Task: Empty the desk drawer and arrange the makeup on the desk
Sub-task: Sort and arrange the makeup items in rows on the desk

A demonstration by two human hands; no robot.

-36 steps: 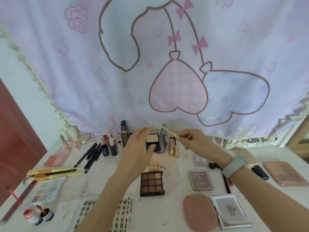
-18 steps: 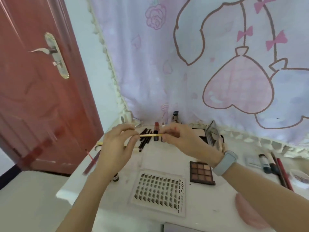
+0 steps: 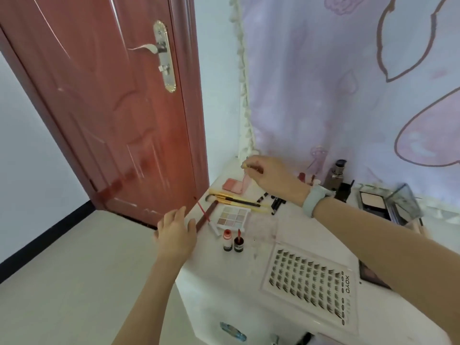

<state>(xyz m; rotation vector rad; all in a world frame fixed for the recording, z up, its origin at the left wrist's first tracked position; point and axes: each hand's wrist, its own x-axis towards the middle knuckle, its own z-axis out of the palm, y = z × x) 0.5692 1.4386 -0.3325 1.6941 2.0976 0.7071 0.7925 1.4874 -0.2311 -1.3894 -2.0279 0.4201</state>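
Observation:
My right hand reaches over the far left corner of the white desk and pinches a thin yellow stick, only its tip showing. Just below it lie a pink blush compact and several yellow-handled brushes. My left hand hovers with relaxed fingers beyond the desk's left edge, holding nothing, next to a dark red pencil. A pastel eyeshadow palette, two small red bottles and a false-lash card lie on the desk.
A red door stands left of the desk, with bare floor in front of it. A pink curtain hangs behind. An open powder compact and dark bottles stand at the back right. A drawer handle shows at the bottom.
The view swung further left. My left hand let go of the yellow stick and dropped to the desk's left edge; my right hand carried the stick to the far left corner.

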